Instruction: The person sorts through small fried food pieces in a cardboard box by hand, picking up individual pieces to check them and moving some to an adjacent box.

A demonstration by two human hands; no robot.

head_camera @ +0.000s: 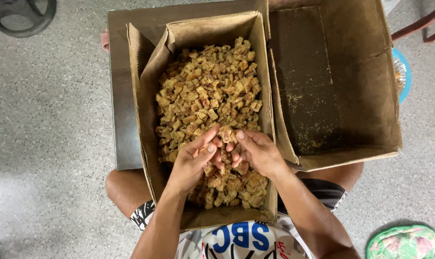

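You're gathering brown chunks [208, 91] with your left hand [191, 160] and right hand [256, 152], fingers curled around a small clump between them. The full carton [145, 86] is barely dented; the neighbouring carton [371, 96] is holding only crumbs.

Both hands, left hand [191, 160] and right hand [257, 152], seemingly pinch brown chunks [208, 91] inside the cardboard box [152, 81].

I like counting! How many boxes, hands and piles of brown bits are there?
Cardboard boxes: 2, full box and empty box
Hands: 2, left hand and right hand
Piles of brown pieces: 1
Total: 5
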